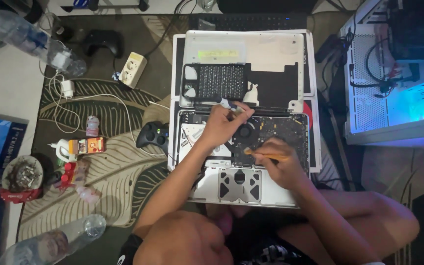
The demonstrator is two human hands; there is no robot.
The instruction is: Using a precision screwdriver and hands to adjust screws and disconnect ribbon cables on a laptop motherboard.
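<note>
An opened silver laptop point(276, 194) lies bottom-up on the floor with its dark circuit board point(285, 130) and round fan point(246, 132) exposed. My left hand point(220, 125) rests over the board's upper middle, holding a small white tube-like item point(227, 103) at the board's top edge. My right hand point(278, 164) grips a thin orange-handled tool point(266, 155) whose tip points left at the board beside the fan. The removed bottom cover point(276, 54) lies just beyond the laptop.
A black game controller point(153, 135) sits left of the laptop. Small bottles and a box point(87, 146), an ashtray point(22, 174), a power strip point(132, 68) with white cable and plastic bottles point(50, 49) lie on the patterned rug. An open white computer case point(393, 73) stands at right.
</note>
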